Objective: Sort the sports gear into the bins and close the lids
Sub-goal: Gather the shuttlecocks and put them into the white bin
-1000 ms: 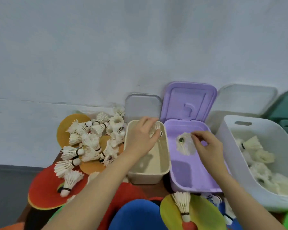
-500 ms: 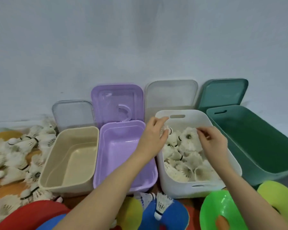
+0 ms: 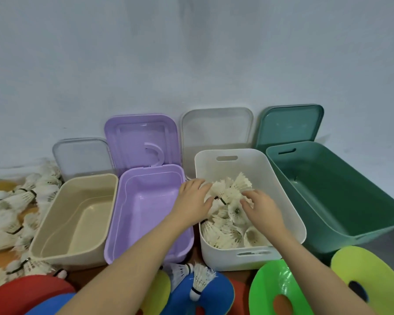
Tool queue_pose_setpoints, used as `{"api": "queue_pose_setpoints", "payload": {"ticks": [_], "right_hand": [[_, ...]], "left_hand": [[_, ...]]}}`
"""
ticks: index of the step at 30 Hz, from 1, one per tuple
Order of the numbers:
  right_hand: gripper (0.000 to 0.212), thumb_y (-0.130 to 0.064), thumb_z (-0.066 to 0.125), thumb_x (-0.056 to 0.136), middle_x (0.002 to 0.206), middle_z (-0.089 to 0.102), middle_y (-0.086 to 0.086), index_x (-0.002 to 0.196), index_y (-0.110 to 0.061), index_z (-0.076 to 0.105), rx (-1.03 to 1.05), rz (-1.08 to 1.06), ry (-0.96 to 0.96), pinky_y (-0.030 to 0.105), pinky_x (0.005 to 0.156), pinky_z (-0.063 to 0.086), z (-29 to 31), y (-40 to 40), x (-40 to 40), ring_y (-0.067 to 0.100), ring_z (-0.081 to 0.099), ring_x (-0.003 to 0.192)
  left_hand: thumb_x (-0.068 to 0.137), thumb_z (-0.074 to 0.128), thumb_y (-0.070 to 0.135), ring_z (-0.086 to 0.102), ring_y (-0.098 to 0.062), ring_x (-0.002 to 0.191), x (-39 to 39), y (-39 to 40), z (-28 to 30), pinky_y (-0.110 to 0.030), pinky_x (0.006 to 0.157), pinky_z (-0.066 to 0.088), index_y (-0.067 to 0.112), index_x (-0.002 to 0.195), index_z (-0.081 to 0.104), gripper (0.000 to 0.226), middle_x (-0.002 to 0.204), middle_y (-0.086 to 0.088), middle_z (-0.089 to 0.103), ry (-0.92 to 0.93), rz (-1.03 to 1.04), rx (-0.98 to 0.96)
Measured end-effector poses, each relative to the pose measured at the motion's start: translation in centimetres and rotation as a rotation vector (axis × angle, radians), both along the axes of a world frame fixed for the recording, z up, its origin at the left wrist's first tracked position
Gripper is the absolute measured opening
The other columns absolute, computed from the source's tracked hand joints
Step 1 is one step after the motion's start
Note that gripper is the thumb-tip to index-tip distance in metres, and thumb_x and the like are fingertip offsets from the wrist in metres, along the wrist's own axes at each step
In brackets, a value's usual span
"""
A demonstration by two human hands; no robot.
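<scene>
Dozens of white shuttlecocks (image 3: 228, 221) fill the white bin (image 3: 289, 214), third from the left in a row of four open bins against a wall. Both hands hover over the heap. The left hand (image 3: 195, 201) has its fingers spread and only lightly bent, resting against feathers near the bin's left wall; whether it holds one is unclear. The right hand (image 3: 261, 206) curls its fingertips down into the pile, and whether they grip a shuttlecock or have let it go cannot be told.

The step appears to be dropping shuttlecocks into this bin. To do it well, the person should let go low over the heap, so the light pieces do not bounce out, and press the pile gently level so the lid (image 3: 216, 133) leaning behind can shut later.

To the left sit the purple bin (image 3: 125, 235) and beige bin (image 3: 43, 242), to the right the green bin (image 3: 350, 221). More shuttlecocks (image 3: 11, 214) lie loose at far left. Coloured discs (image 3: 280, 289) lie in front, one shuttlecock (image 3: 199, 284) standing on a blue one.
</scene>
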State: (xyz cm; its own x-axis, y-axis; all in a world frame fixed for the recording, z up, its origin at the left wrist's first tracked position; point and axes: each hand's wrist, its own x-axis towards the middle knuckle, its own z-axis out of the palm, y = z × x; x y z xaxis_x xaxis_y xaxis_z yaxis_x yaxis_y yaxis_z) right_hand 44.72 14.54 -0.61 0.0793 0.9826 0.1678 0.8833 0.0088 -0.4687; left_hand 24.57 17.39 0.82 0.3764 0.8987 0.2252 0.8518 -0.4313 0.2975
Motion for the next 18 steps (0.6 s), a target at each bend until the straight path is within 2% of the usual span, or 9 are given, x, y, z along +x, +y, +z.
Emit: {"api": "queue_pose_setpoints", "payload": {"ticks": [5, 8, 10, 13, 15, 18], "right_hand": [[0.026, -0.022, 0.056, 0.091, 0.105, 0.064, 0.002, 0.114, -0.016, 0.065, 0.148, 0.086, -0.022, 0.031, 0.074, 0.045, 1.7, -0.5, -2.7, 0.022, 0.060, 0.096], [0.021, -0.018, 0.060, 0.088, 0.099, 0.066, 0.002, 0.107, -0.014, 0.068, 0.232, 0.162, -0.064, 0.028, 0.069, 0.040, 2.7, -0.5, -5.2, 0.025, 0.062, 0.090], [0.020, -0.017, 0.061, 0.087, 0.096, 0.066, 0.003, 0.106, -0.014, 0.068, 0.247, 0.210, -0.050, 0.032, 0.073, 0.044, 3.3, -0.2, -7.2, 0.026, 0.061, 0.090], [0.019, -0.014, 0.061, 0.086, 0.090, 0.065, 0.003, 0.103, -0.014, 0.069, 0.242, 0.260, 0.000, 0.033, 0.070, 0.043, 3.8, 0.2, -11.1, 0.025, 0.060, 0.085], [0.019, -0.014, 0.061, 0.087, 0.090, 0.065, 0.002, 0.103, -0.014, 0.070, 0.226, 0.296, 0.027, 0.029, 0.068, 0.040, 3.8, 0.6, -14.1, 0.025, 0.061, 0.084], [0.016, -0.013, 0.061, 0.087, 0.094, 0.065, 0.001, 0.101, -0.012, 0.069, 0.207, 0.332, 0.082, 0.028, 0.071, 0.042, 3.8, 1.1, -19.1, 0.023, 0.062, 0.087]], "left_hand": [[0.093, 0.048, 0.026, 0.039, -0.022, 0.128, -3.5, -0.6, 1.7, -0.031, 0.103, 0.018, 0.017, 0.132, 0.049, 0.040, 0.136, -0.003, 0.047, -0.005, -0.001, 0.096], [0.090, 0.036, 0.035, 0.047, -0.027, 0.123, -6.5, -1.2, 2.9, -0.036, 0.101, 0.026, 0.014, 0.128, 0.054, 0.048, 0.132, -0.006, 0.053, 0.032, 0.030, 0.114], [0.083, 0.026, 0.041, 0.053, -0.028, 0.116, -8.7, -1.8, 3.5, -0.040, 0.097, 0.034, 0.012, 0.123, 0.059, 0.059, 0.126, -0.008, 0.058, 0.035, 0.040, 0.113], [0.081, 0.033, 0.037, 0.063, -0.027, 0.102, -12.6, -2.4, 3.9, -0.044, 0.086, 0.045, 0.012, 0.111, 0.066, 0.051, 0.113, -0.008, 0.066, 0.024, 0.106, 0.092], [0.079, 0.038, 0.035, 0.066, -0.025, 0.093, -15.6, -2.7, 4.2, -0.040, 0.081, 0.048, 0.013, 0.103, 0.068, 0.044, 0.106, -0.007, 0.068, 0.026, 0.137, 0.099], [0.078, 0.038, 0.036, 0.066, -0.022, 0.092, -20.4, -3.4, 4.5, -0.034, 0.082, 0.045, 0.015, 0.103, 0.068, 0.044, 0.107, -0.004, 0.067, 0.027, 0.168, 0.092]]}}
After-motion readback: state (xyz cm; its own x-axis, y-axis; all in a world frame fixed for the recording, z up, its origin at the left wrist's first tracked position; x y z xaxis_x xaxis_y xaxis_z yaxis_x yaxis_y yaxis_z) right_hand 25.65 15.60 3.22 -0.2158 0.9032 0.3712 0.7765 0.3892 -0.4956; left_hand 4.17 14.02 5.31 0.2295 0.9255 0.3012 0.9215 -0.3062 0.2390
